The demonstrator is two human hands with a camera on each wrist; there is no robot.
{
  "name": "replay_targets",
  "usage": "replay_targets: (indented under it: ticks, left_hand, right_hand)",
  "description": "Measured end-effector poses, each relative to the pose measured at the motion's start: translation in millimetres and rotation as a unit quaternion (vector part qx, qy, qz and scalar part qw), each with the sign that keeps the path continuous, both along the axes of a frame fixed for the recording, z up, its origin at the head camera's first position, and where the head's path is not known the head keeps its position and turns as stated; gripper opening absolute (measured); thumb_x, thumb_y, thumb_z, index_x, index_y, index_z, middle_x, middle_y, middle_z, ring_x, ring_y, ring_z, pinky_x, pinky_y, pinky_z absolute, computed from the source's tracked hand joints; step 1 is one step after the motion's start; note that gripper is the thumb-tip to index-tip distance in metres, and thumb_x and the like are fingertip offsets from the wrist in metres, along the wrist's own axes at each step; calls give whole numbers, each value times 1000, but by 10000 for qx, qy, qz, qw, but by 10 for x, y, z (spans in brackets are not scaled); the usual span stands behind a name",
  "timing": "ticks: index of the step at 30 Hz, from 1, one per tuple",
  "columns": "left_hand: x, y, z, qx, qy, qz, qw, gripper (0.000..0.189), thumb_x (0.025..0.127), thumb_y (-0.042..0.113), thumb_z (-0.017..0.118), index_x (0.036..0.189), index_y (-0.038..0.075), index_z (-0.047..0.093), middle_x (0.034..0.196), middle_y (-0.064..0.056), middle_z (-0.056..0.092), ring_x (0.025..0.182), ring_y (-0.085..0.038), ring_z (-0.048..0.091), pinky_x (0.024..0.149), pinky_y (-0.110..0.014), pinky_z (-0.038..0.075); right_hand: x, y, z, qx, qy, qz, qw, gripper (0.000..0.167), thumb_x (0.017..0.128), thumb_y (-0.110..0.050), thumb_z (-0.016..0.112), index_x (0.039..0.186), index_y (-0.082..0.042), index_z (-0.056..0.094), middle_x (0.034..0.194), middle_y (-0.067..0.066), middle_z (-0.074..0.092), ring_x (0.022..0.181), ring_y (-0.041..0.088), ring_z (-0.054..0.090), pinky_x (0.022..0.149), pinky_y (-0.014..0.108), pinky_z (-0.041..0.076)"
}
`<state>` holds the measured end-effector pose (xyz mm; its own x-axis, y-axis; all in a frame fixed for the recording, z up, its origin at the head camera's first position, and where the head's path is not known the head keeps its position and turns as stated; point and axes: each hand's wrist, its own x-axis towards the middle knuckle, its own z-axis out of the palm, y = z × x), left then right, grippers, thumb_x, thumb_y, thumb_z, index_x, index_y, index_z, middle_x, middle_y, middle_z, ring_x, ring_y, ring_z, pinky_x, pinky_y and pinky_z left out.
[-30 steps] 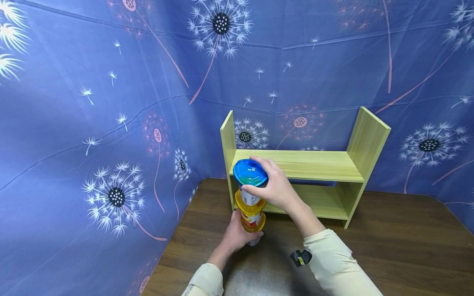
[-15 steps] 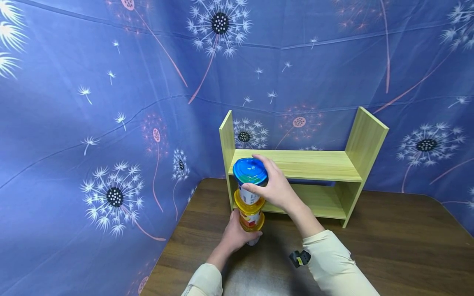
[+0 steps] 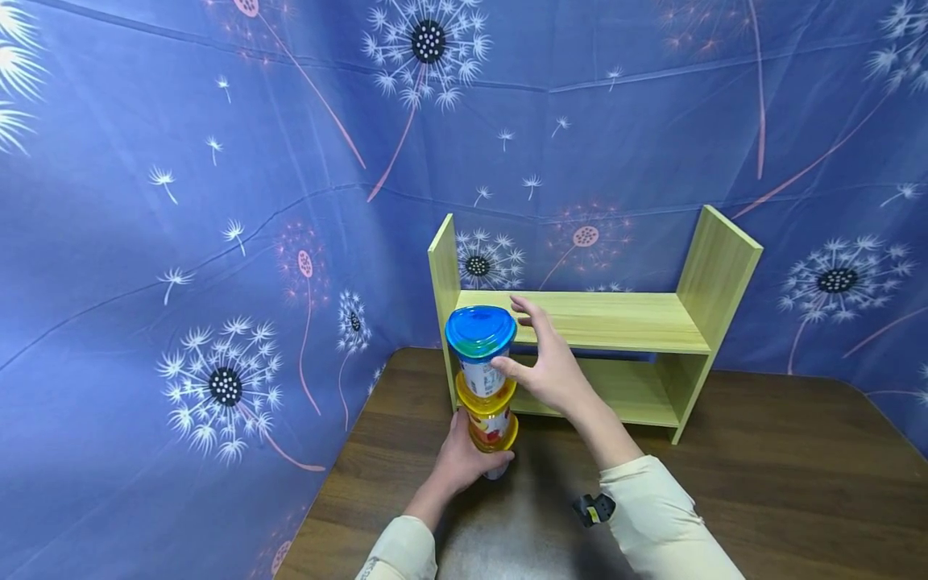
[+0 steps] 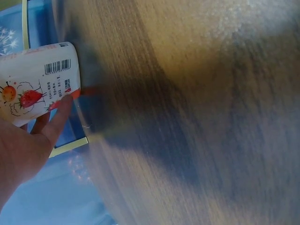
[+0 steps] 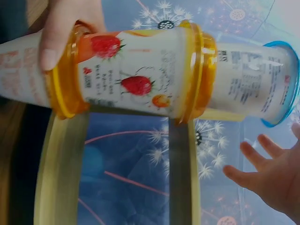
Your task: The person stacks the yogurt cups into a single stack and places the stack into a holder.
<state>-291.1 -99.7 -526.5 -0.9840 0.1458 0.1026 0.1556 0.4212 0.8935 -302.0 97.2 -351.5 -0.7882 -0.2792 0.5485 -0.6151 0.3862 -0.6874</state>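
Observation:
Three printed plastic cups stand stacked upright in the head view. The top cup (image 3: 484, 379) has a blue lid (image 3: 480, 329). The middle cup (image 3: 490, 427), with fruit pictures, has a yellow lid (image 5: 199, 70), as does the bottom cup (image 5: 21, 70). My left hand (image 3: 464, 459) grips the bottom cup around its upper part, one finger touching the yellow lid in the right wrist view. Beside the top cup, my right hand (image 3: 547, 366) is spread, its fingers apart from the cup in the right wrist view. The left hand's far fingers are partly hidden.
A two-tier wooden shelf (image 3: 580, 318) stands just behind and right of the stack on the brown wooden table (image 3: 790, 483). Blue dandelion-patterned cloth (image 3: 239, 201) hangs behind and at the left. A black device (image 3: 594, 509) sits at the right sleeve.
My right hand has let go of the blue-lidded top cup and moved slightly right, its fingers spreading. The left hand keeps its grip, and the stack stays nearly in place.

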Motion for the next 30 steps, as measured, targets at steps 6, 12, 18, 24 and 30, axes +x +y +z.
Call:
replay_targets:
  ticks: [6, 12, 18, 24, 30]
  left_hand:
    - [1, 23, -14, 13, -45, -4, 10000, 103, 73, 35, 92, 151, 33, 24, 142, 0, 41, 128, -24, 50, 109, -55, 41]
    - [-14, 31, -18, -48, -28, 107, 9999, 103, 73, 36, 92, 150, 32, 25, 141, 0, 41, 127, -23, 51, 108, -54, 42]
    - [-41, 14, -20, -99, 177, -2, 9998, 105, 73, 39, 92, 152, 27, 25, 141, -3, 41, 126, -24, 51, 108, -51, 42]
    - [-40, -1, -18, -122, 280, 7, 9995, 105, 72, 37, 93, 152, 26, 25, 140, -3, 41, 125, -23, 52, 108, -51, 43]
    - [-31, 27, -23, -122, 281, -53, 9995, 104, 73, 37, 92, 151, 26, 25, 139, -3, 42, 125, -23, 52, 108, -50, 43]
  right_hand:
    - [0, 206, -168, -664, 592, -321, 9955, 65, 99, -40, 59, 156, -21, 33, 152, 12, 43, 135, 36, 44, 106, 69, 31]
    - [-9, 479, -284, -1386, 1082, -1259, 9763, 51, 96, -24, 60, 142, -6, 49, 135, 16, 57, 122, 34, 54, 99, 63, 38]
    - [16, 781, -349, -2039, 1482, -2297, 9401, 39, 94, -18, 61, 126, 5, 58, 118, 20, 64, 108, 27, 59, 91, 34, 45]
    - [121, 1033, -295, -2357, 2023, -3050, 9003, 31, 90, -3, 61, 112, 19, 57, 101, 21, 60, 96, 18, 56, 83, 17, 41]
    - [-10, 1510, -481, -2301, 1857, -4088, 8634, 34, 90, -10, 68, 116, 8, 56, 108, -18, 42, 96, 5, 48, 84, 19, 37]
